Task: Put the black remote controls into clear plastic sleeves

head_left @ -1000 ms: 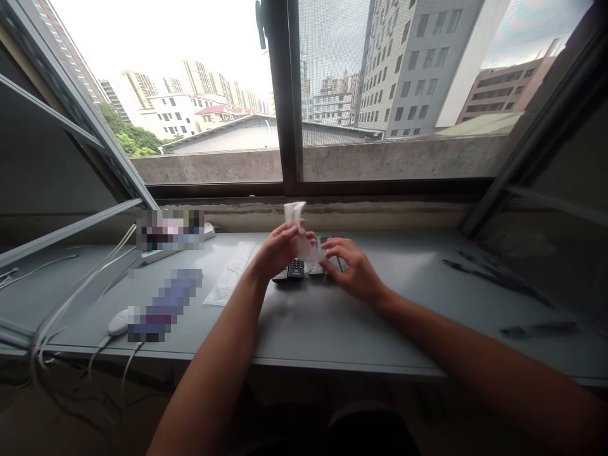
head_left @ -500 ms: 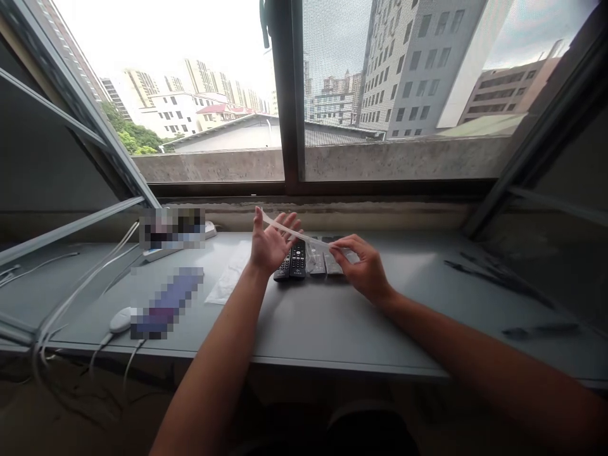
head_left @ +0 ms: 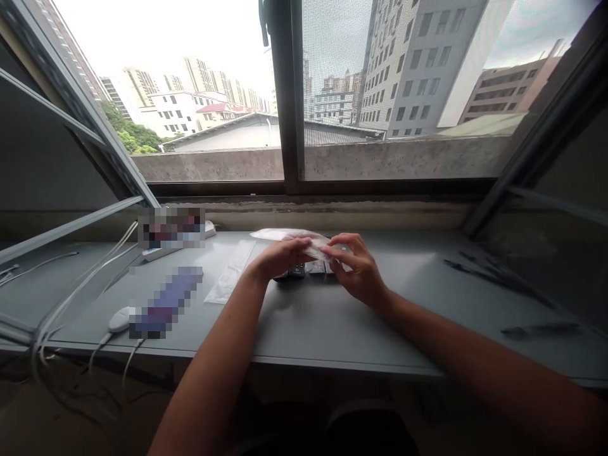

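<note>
A thin, translucent white plastic bag [head_left: 275,234] is held up over the desk between both hands. My left hand [head_left: 280,255] is closed on the bag from the left, thumb on top. My right hand [head_left: 356,263] pinches the bag's right end with the fingertips. Beneath the hands lie black remote controls [head_left: 297,272], mostly covered by the bag and fingers. Beside them, lighter remotes in clear wrapping [head_left: 317,268] show only in part. Another flat plastic bag [head_left: 230,272] rests on the desk left of my left hand.
On the grey desk [head_left: 332,335], a blurred-out blue object [head_left: 168,304] and a white round charger [head_left: 121,320] lie at left, near white cables [head_left: 71,297]. A white power strip [head_left: 209,229] stands behind. Dark cables [head_left: 498,278] lie at right. The window ledge borders the back.
My left hand has turned from an open, spread palm to a closed grip on the bag. The bag, earlier a stretched narrow strip, now lies flatter across both hands, hiding more of the remotes.
</note>
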`<state>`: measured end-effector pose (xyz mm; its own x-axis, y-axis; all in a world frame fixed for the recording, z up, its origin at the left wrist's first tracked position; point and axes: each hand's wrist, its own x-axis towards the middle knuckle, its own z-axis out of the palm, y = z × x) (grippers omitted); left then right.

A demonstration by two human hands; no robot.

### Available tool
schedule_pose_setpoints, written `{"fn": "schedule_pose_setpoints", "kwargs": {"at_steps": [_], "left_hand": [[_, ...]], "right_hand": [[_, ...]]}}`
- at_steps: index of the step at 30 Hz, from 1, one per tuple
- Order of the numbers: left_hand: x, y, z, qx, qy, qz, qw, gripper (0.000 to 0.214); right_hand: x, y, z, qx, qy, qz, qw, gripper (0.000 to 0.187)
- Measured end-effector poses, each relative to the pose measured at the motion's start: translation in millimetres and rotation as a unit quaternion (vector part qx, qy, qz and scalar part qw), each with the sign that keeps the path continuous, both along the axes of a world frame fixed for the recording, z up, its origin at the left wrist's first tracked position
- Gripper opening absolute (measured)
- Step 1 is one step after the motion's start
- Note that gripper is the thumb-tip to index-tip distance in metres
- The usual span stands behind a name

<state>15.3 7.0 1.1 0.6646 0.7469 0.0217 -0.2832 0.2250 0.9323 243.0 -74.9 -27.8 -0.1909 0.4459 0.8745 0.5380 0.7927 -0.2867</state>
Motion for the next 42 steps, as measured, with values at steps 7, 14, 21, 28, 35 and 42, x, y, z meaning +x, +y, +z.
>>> {"fn": "schedule_pose_setpoints", "kwargs": {"at_steps": [7,14,21,28,35,42], "left_hand": [[0.5,8.7,-0.6,-0.014,-0.051,0.152,0.987,0.016],[1.9,3.7,0.9,-0.003,-0.025,0.121,0.992,0.019],[2.9,-0.1,-1.0,0.002,0.003,0.081,0.997,0.023],[3.6,6.5,-1.5,-0.028,-0.013,0.185,0.982,0.019],[1.8,8.5,-2.6,-0.032,0.006,0.217,0.976,0.023],[4.1,2.0,-2.7,0.008,0.022,0.151,0.988,0.036]], "right_hand": [[-1.4,0.9,0.1,-0.033,0.007,-0.033,0.999,0.044],[-2.5,3.8,-3.0,-0.016,-0.035,-0.002,0.999,0.041],[-4.1,0.1,1.6,-0.055,-0.056,0.027,0.997,0.015],[-3.9,-0.6,0.6,-0.049,-0.014,-0.009,0.999,0.035],[-2.9,-0.5,1.7,-0.043,-0.023,-0.009,0.999,0.05],[-2.7,2.9,-3.3,-0.051,-0.039,-0.003,0.998,0.049]]}}
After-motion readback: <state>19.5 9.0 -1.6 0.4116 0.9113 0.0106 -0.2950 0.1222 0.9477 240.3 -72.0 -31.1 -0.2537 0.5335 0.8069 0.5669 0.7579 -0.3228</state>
